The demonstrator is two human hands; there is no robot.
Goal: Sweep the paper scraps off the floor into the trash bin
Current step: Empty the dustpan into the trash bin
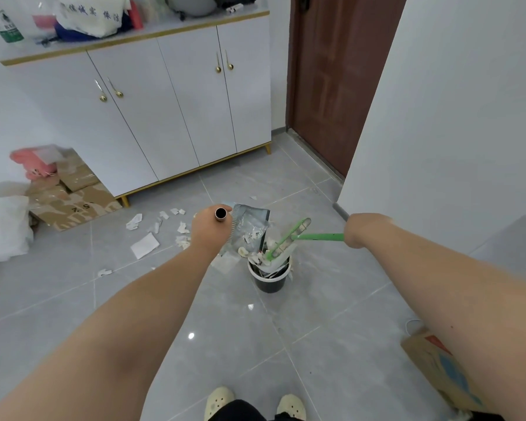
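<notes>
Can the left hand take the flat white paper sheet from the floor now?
Probably not: the left hand grips the metal tube handle of the grey dustpan over the black trash bin. The flat white paper sheet lies apart on the grey floor, uncovered.

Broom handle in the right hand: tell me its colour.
The broom handle is green; head view.

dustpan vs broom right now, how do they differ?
The dustpan is grey, the broom green. The left hand grips the dustpan's handle, seen end-on; the right hand grips the broom's handle, lying sideways. Both heads are over the trash bin.
</notes>
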